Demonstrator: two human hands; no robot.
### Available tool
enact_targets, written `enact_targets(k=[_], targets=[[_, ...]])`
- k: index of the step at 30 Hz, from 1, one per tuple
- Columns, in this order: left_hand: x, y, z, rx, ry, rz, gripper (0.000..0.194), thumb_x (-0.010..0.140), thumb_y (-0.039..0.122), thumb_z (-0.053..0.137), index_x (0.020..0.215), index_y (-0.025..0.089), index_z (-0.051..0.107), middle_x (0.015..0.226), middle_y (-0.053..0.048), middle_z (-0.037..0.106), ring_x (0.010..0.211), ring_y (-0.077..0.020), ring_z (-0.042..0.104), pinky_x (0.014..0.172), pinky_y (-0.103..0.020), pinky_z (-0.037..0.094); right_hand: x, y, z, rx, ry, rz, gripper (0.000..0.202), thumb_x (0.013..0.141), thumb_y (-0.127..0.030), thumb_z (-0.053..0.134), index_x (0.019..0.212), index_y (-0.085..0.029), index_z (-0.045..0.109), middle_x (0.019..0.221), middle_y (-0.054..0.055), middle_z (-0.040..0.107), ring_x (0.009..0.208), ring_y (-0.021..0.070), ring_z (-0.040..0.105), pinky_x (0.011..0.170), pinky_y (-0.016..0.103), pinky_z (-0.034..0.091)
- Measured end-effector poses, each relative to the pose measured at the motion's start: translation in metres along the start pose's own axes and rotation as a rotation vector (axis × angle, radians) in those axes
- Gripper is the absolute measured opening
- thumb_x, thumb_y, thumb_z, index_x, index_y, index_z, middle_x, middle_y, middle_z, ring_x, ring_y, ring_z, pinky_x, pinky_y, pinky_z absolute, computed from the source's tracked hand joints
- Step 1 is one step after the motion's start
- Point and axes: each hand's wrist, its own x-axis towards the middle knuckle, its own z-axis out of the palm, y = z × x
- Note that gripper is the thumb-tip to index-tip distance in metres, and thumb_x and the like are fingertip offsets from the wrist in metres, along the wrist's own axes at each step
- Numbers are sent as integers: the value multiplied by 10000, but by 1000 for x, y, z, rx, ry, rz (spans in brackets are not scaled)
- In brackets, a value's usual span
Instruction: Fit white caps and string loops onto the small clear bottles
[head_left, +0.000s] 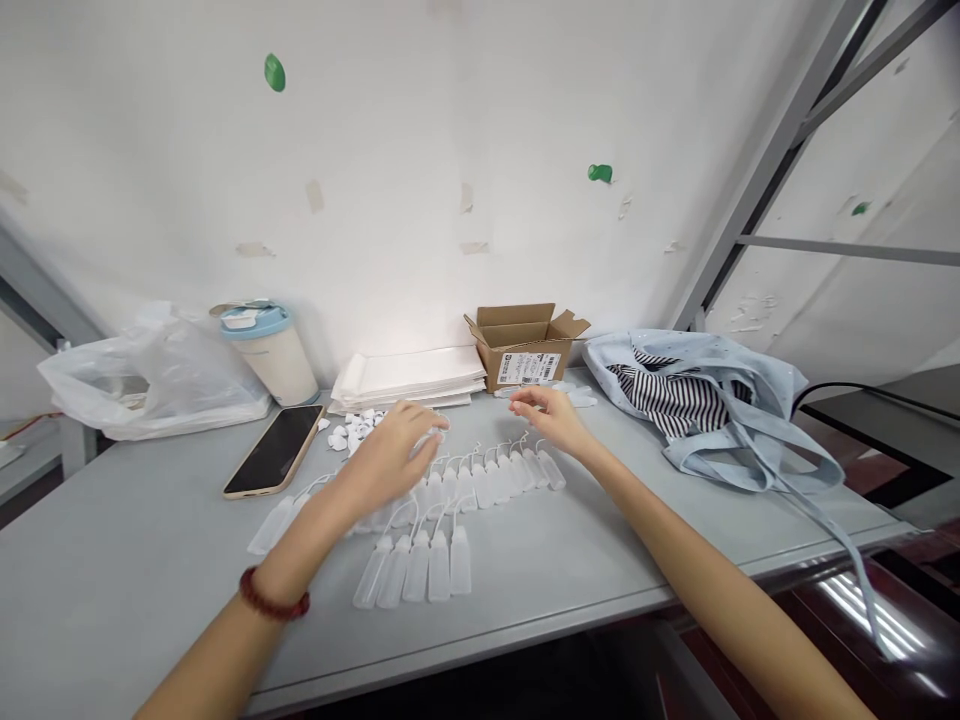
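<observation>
My left hand [397, 450] is over the middle of the table, thumb and fingers curled around a small translucent piece [437, 432] that mostly hides behind them. To the right, my right hand [551, 415] hovers beyond the row's end, thumb and forefinger slightly apart, with nothing visible in them. Between and below the hands lie rows of small translucent squeeze bottles [484, 485] with thin white loops at their tops. A nearer group of bottles [418, 570] lies toward the table's front edge. My left forearm partly covers other bottles [274, 520]. Small white caps [352, 430] are heaped behind my left hand.
An open cardboard box [525, 350] stands at the back beside stacked white envelopes [412, 375]. More translucent pieces [577, 392] lie before the box. A phone [275, 450], lidded cup [274, 350] and plastic bag [157, 375] are left; a light-blue cloth bag [705, 390] lies right.
</observation>
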Motion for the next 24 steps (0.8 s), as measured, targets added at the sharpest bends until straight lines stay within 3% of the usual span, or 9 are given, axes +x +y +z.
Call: enact_targets(k=[3, 7, 11, 19, 24], targets=[[22, -34, 15, 33, 28, -122, 289, 849, 185, 382, 928, 162, 659, 939, -77, 687, 976, -249, 562, 858, -416, 470, 8, 22, -6, -360, 126, -136, 188, 817, -123, 476, 898, -153, 642, 956, 102, 692, 914, 218, 619, 800, 358, 468], [19, -55, 34, 60, 25, -158, 346, 809, 122, 351, 927, 148, 675, 949, -92, 689, 988, -255, 557, 868, -408, 468, 15, 42, -16, -613, 104, -158, 246, 844, -93, 449, 994, -138, 638, 1065, 121, 671, 1039, 232, 582, 915, 361, 425], [7, -51, 37, 50, -48, -96, 378, 822, 93, 326, 946, 158, 677, 966, -82, 687, 1000, -242, 544, 889, -393, 460, 18, 50, -21, -668, 75, -100, 301, 847, -65, 426, 1051, -142, 633, 1139, 120, 650, 1093, 236, 560, 929, 356, 410], [5, -34, 46, 128, -153, -119, 404, 802, 25, 341, 1017, 149, 659, 928, -100, 661, 930, -245, 537, 832, -377, 461, 17, 52, -29, -773, 64, 17, 366, 849, -56, 381, 1106, -151, 623, 1208, 126, 619, 1151, 277, 515, 902, 407, 399], [1, -27, 51, 128, -153, -103, 404, 754, -11, 352, 968, 147, 657, 933, -100, 656, 922, -235, 539, 837, -379, 457, 17, 55, -35, -825, 79, 86, 402, 848, -64, 367, 1164, -149, 602, 1242, 138, 594, 1139, 296, 509, 876, 414, 409]])
